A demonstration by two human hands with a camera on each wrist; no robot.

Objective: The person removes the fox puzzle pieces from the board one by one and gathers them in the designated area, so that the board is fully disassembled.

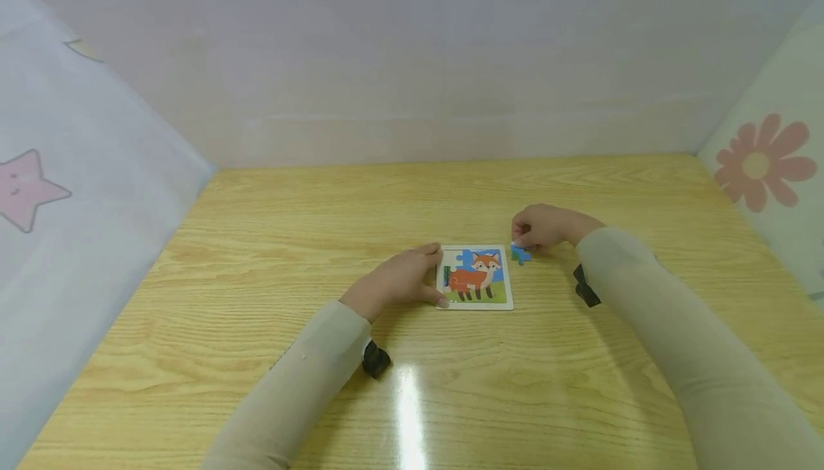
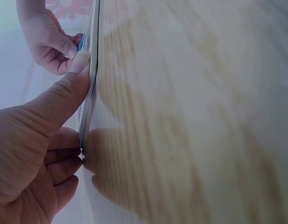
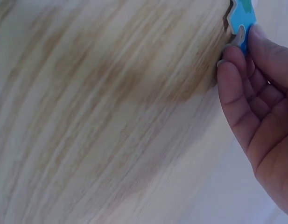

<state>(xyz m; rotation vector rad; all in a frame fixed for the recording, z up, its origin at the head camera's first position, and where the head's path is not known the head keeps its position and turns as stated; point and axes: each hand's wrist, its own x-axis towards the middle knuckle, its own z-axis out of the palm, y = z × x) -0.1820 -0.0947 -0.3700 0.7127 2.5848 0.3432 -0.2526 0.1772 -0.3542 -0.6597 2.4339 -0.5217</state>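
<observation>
A square fox jigsaw puzzle [image 1: 476, 277] in a pale frame lies on the table in the head view. Its upper left part is bare, showing the light backing. My left hand [image 1: 402, 277] holds the frame by its left side, thumb on the near corner and fingers at the far left edge. In the left wrist view the thumb [image 2: 64, 95] lies over the frame and the fingertips meet its edge. Just right of the puzzle, my right hand [image 1: 543, 227] pinches a blue and green puzzle piece [image 3: 242, 18] between thumb and fingers, close over the table.
The wooden table [image 1: 257, 241] is bounded by a pale curtain [image 1: 386, 84] at the back, with printed cloth at both sides. Dark wrist devices [image 1: 376, 360] hang under both sleeves. Light glares off the near tabletop.
</observation>
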